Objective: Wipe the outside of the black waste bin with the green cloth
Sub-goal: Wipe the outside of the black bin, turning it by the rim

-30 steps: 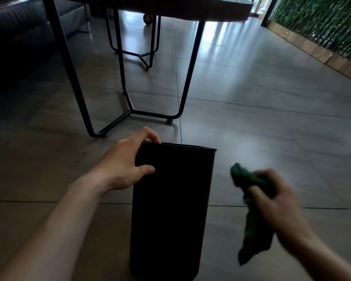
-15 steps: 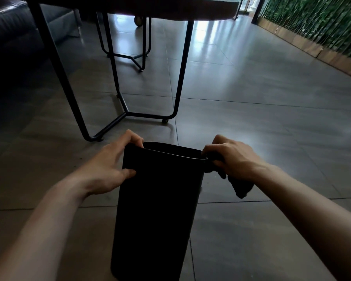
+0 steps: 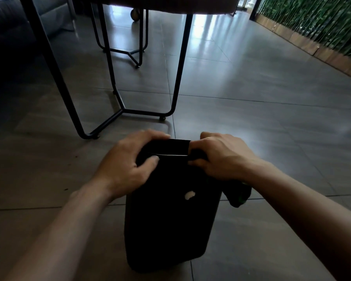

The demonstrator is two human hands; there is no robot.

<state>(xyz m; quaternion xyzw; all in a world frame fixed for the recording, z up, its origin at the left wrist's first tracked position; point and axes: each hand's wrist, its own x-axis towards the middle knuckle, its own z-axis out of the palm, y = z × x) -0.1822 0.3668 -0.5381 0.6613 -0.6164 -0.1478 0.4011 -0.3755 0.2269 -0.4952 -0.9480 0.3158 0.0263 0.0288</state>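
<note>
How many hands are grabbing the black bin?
2. The left hand grips the left end of the waste bin at its rim; the right hand grips the right end, with the green cloth hanging beneath it.

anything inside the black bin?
Cannot tell. Both hands, left hand and right hand, grip the black waste bin at its rim; the visible opening is a dark sliver. The green cloth hangs outside, under the right hand.

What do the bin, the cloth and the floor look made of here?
Bin: probably plastic, matte black, thin rim edge catching light, rounded corners. Cloth: soft green fabric, bunched and hanging limp. Floor: large grey tiles, semi-gloss, with grout lines and window reflections.
</note>
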